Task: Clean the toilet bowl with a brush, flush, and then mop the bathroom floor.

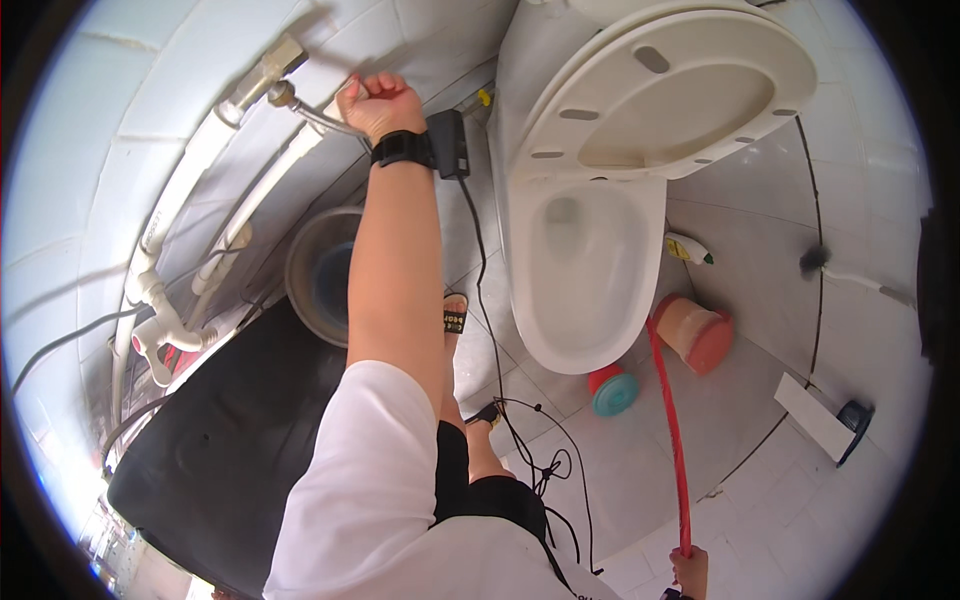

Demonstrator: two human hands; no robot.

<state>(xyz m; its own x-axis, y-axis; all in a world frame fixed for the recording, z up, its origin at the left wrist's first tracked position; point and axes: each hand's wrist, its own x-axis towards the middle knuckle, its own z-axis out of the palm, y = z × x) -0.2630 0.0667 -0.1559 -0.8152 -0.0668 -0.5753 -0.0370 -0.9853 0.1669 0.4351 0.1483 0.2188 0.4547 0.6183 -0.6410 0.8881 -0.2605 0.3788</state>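
Observation:
My left hand (384, 105) is raised by the wall with its fingers curled closed. Whether anything is inside the fingers is hidden. A black strap and a black box (448, 145) with a trailing cable sit on that wrist. Close beside the hand, a braided metal hose (330, 121) runs from a wall valve (265, 80) and passes behind the wrist. Low on the right, my right hand (690, 571) is wrapped round a long red pole (672, 430). Its far end reaches the side of the white toilet (590, 340), whose lid and seat (560, 115) are up.
White pipes (180, 190) and a tap (165, 335) line the left wall. Below are a grey basin (300, 285) and a large black panel (220, 450). Beside the toilet lie a white bottle (688, 248), a pink-and-beige tub (705, 340) and a teal-and-red plunger-like item (614, 395). Black cables (545, 470) trail across the floor.

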